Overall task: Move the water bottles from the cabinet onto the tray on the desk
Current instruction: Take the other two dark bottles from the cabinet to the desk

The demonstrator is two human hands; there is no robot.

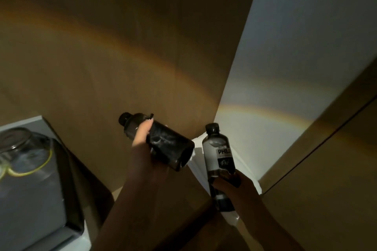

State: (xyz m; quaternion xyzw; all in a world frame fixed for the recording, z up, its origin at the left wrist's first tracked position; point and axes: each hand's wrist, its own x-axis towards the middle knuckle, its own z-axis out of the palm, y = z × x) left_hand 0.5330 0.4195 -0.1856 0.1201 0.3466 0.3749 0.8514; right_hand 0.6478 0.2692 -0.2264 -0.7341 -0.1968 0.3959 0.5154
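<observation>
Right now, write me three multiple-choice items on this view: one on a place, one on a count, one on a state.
1. Where is the glass jar?
A. lower left, on the dark tray
B. upper right
C. between the hands

2. How many bottles are held?
A. one
B. two
C. three

3. How does the left-hand bottle lie?
A. upright
C. tilted, cap up-left
B. standing on the tray

Key: 1 A, the jar sits at the lower left edge on the tray. 2 B, the left hand grips one and the right hand grips the labelled bottle. 3 C, its base points towards the camera while its cap points up-left.
</observation>
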